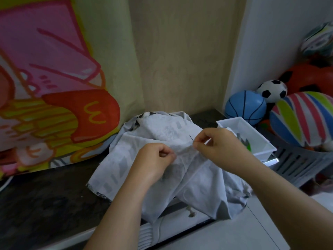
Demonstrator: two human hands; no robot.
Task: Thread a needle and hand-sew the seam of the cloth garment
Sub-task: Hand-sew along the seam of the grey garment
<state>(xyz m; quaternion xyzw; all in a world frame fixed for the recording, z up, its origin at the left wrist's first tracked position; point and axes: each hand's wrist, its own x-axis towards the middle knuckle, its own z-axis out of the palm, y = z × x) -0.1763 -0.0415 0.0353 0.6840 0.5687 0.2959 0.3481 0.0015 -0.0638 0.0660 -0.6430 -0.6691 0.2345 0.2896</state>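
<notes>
Grey, pale cloth fills the middle of my view: the garment lies heaped on the dark countertop, its lower edge spilling over the front lip towards six o'clock. My left hand has its fingers curled and pinching a raised fold, which I take for the seam. At about two o'clock from it, close by, my right hand has thumb and forefinger nipped together on a thin dark sliver that I read as the needle, tip angled away from me. The thread itself is too fine for me to make out. I judge threading to be done and the stitching in hand, somewhere within a stitch. Next I need the fold held taut and the point driven through both layers close to the edge, then drawn out towards two o'clock, short of the white tray.
</notes>
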